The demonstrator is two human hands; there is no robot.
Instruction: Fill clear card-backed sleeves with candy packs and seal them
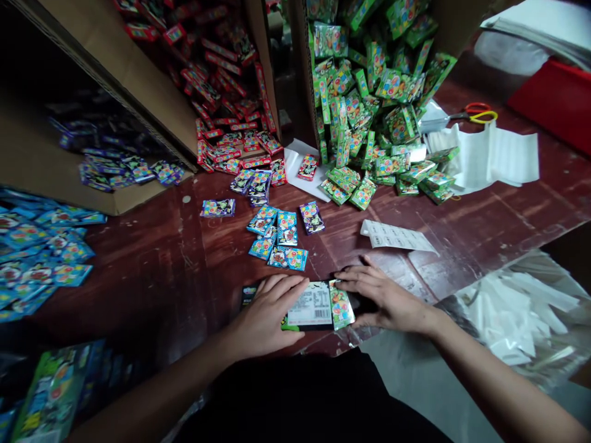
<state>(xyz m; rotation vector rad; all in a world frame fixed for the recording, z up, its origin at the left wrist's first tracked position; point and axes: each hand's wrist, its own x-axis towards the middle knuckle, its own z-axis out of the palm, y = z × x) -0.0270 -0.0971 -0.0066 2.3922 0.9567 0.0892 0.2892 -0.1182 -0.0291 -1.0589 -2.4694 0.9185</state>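
A dark flat package point(295, 323) with a white printed label point(314, 304) lies at the table's near edge. My left hand point(272, 311) is laid over its left part, fingers along the far side and thumb along the near side, gripping it. A small green packet point(341, 306) rests at the right end of the label. My right hand point(385, 297) curves round that end, fingertips on the packet's upper edge and thumb near its lower corner. Just beyond lie several blue packets point(287, 258) and a purple packet point(312, 218).
Cartons of red packets point(221, 80) and green packets point(355, 111) stand at the back, with purple packets point(133, 169) in another at left. Blue packets point(46, 252) are heaped far left. A label sheet point(399, 237), scissors point(478, 114) and a bag of white scraps point(512, 314) are on the right.
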